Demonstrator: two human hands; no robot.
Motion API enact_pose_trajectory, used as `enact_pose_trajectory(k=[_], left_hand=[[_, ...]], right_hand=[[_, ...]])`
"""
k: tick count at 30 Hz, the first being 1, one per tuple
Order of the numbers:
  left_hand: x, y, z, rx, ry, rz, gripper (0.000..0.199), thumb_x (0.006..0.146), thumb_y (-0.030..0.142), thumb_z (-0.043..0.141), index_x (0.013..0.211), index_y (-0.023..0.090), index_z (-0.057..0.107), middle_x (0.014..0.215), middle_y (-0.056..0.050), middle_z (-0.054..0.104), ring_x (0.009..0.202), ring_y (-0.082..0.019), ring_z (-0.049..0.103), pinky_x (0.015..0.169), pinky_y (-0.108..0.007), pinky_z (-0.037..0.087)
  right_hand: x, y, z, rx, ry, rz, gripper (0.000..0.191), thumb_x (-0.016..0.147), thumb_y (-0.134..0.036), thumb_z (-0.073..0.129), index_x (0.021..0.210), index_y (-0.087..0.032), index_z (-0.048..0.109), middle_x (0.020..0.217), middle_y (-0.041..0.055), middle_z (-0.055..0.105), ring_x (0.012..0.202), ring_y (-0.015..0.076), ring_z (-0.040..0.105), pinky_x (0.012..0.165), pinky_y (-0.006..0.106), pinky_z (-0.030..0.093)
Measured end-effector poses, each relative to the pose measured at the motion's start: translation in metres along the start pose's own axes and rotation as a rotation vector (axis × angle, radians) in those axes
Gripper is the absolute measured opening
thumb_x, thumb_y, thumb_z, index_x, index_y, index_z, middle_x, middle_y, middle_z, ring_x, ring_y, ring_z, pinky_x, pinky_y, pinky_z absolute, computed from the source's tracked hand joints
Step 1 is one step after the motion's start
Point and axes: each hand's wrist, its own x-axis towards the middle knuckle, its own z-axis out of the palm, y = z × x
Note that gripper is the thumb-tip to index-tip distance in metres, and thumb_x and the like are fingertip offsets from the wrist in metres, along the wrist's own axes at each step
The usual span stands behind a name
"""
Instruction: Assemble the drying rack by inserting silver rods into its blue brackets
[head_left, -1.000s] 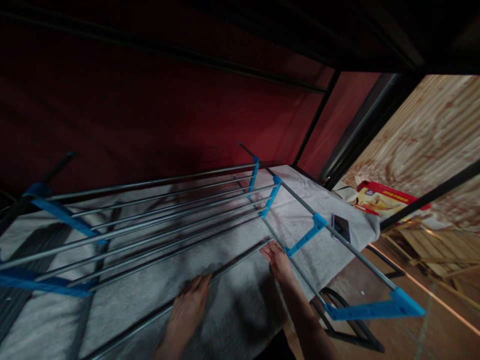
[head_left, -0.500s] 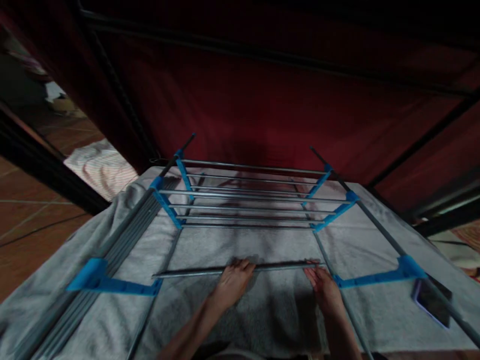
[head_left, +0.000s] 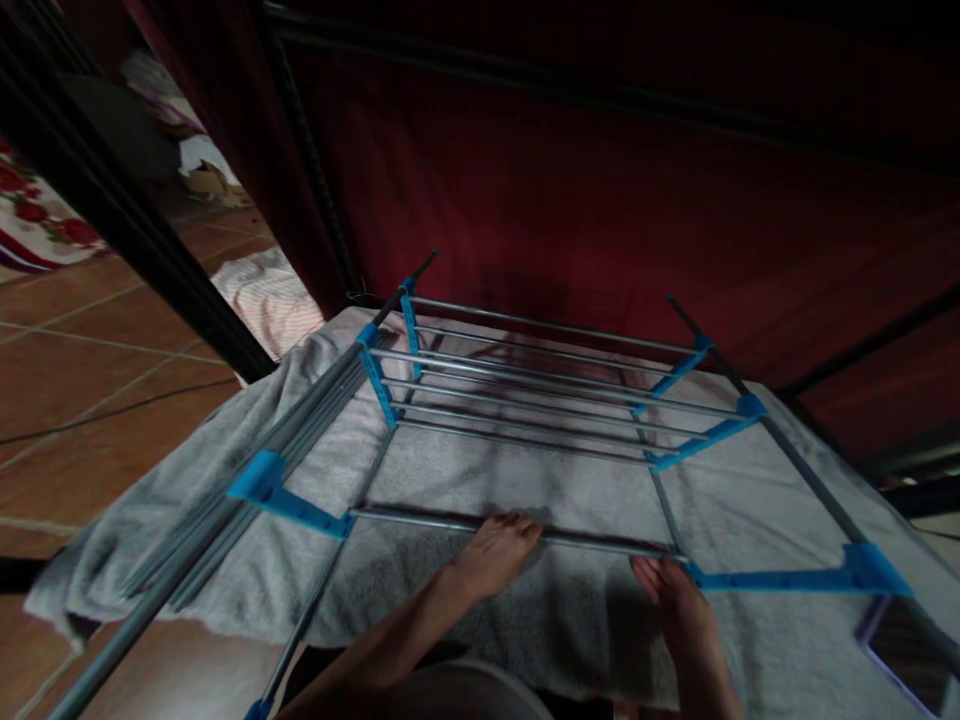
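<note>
A grey metal rod [head_left: 592,541] lies crosswise between two blue brackets of a rack frame. My left hand [head_left: 495,555] is wrapped over the rod near its middle. At the rod's right end, my right hand [head_left: 675,595] has its fingers against the rod, beside the right blue bracket [head_left: 795,580]. The rod's left end meets the left blue bracket [head_left: 300,508]. Farther back, several parallel rods [head_left: 525,385] span between more blue brackets.
Several loose grey rods [head_left: 300,430] lie along the left side on a grey blanket [head_left: 480,480]. A phone [head_left: 907,650] rests at the lower right. A dark red curtain [head_left: 570,220] hangs behind the rack. Tiled floor [head_left: 112,400] shows at left.
The rod's left end has moved onto the left blue bracket, from a spot just beside it. Both hands are still at the rod. The whole view has shifted and tilted.
</note>
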Motion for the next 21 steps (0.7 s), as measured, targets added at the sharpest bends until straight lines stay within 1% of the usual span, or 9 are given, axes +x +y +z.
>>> enact_pose_trajectory(k=[2, 4, 6, 8, 10, 12, 15, 19, 21], left_hand=[[0.0, 0.002, 0.005, -0.001, -0.012, -0.013, 0.044, 0.091, 0.004, 0.04, 0.127, 0.018, 0.061, 0.129, -0.011, 0.069, 0.119, -0.027, 0.065, 0.101, -0.041, 0.052], [0.002, 0.003, 0.009, 0.007, -0.019, -0.047, 0.045, 0.091, 0.004, 0.04, 0.128, 0.018, 0.062, 0.132, -0.012, 0.068, 0.122, -0.027, 0.064, 0.104, -0.043, 0.051], [0.003, 0.002, 0.01, 0.013, -0.022, -0.063, 0.046, 0.092, 0.005, 0.039, 0.129, 0.019, 0.063, 0.133, -0.012, 0.068, 0.123, -0.026, 0.064, 0.106, -0.043, 0.05], [0.006, 0.0, 0.008, 0.017, -0.023, -0.064, 0.047, 0.095, 0.006, 0.037, 0.132, 0.019, 0.063, 0.134, -0.011, 0.068, 0.124, -0.025, 0.064, 0.106, -0.041, 0.051], [0.008, -0.004, 0.004, 0.037, -0.025, -0.078, 0.049, 0.098, 0.008, 0.033, 0.136, 0.019, 0.062, 0.136, -0.011, 0.068, 0.122, -0.025, 0.065, 0.105, -0.041, 0.052], [0.011, -0.011, 0.001, 0.07, -0.007, -0.114, 0.049, 0.101, 0.013, 0.03, 0.137, 0.019, 0.063, 0.137, -0.011, 0.068, 0.12, -0.025, 0.067, 0.104, -0.041, 0.053], [0.017, -0.023, 0.0, 0.118, 0.039, -0.151, 0.048, 0.103, 0.017, 0.029, 0.135, 0.019, 0.065, 0.137, -0.012, 0.068, 0.118, -0.025, 0.068, 0.102, -0.041, 0.055], [0.022, -0.031, 0.011, 0.201, 0.114, -0.089, 0.045, 0.103, 0.021, 0.033, 0.132, 0.017, 0.068, 0.134, -0.013, 0.069, 0.124, -0.027, 0.064, 0.106, -0.042, 0.053], [0.021, -0.033, 0.018, 0.242, 0.164, -0.054, 0.044, 0.103, 0.023, 0.035, 0.131, 0.017, 0.069, 0.132, -0.013, 0.069, 0.125, -0.027, 0.064, 0.109, -0.042, 0.051]], right_hand=[[0.001, -0.002, -0.002, 0.04, 0.03, 0.131, 0.03, 0.06, -0.05, 0.076, 0.075, -0.026, 0.066, 0.084, 0.0145, 0.076, 0.08, 0.0324, 0.076, 0.079, 0.05, 0.065], [0.0, -0.007, -0.003, 0.029, 0.02, 0.224, 0.037, 0.057, -0.052, 0.079, 0.077, -0.023, 0.066, 0.084, 0.0154, 0.076, 0.074, 0.0298, 0.076, 0.071, 0.045, 0.065], [-0.002, -0.014, -0.003, -0.002, 0.006, 0.26, 0.044, 0.056, -0.054, 0.081, 0.08, -0.02, 0.068, 0.083, 0.0159, 0.077, 0.068, 0.0266, 0.074, 0.064, 0.039, 0.063], [-0.007, -0.02, -0.002, -0.023, 0.018, 0.26, 0.045, 0.052, -0.052, 0.082, 0.08, -0.018, 0.069, 0.076, 0.0134, 0.076, 0.06, 0.0227, 0.071, 0.056, 0.034, 0.06], [-0.011, -0.024, 0.001, -0.03, 0.04, 0.224, 0.044, 0.05, -0.049, 0.082, 0.077, -0.018, 0.069, 0.069, 0.0091, 0.073, 0.053, 0.0186, 0.066, 0.049, 0.03, 0.055], [-0.015, -0.027, 0.003, -0.03, 0.045, 0.177, 0.042, 0.051, -0.05, 0.082, 0.075, -0.018, 0.069, 0.063, 0.0054, 0.071, 0.049, 0.0158, 0.062, 0.046, 0.027, 0.051], [-0.018, -0.03, 0.006, -0.024, 0.046, 0.096, 0.042, 0.055, -0.054, 0.081, 0.074, -0.019, 0.068, 0.062, 0.0031, 0.069, 0.049, 0.0148, 0.06, 0.046, 0.025, 0.048], [-0.021, -0.033, 0.008, -0.003, 0.161, -0.029, 0.046, 0.058, -0.061, 0.077, 0.075, -0.02, 0.066, 0.063, 0.0018, 0.066, 0.051, 0.015, 0.059, 0.047, 0.026, 0.046], [-0.024, -0.035, 0.008, 0.011, 0.237, -0.108, 0.044, 0.064, -0.063, 0.072, 0.077, -0.021, 0.066, 0.062, 0.0, 0.063, 0.052, 0.0153, 0.056, 0.049, 0.027, 0.046]])
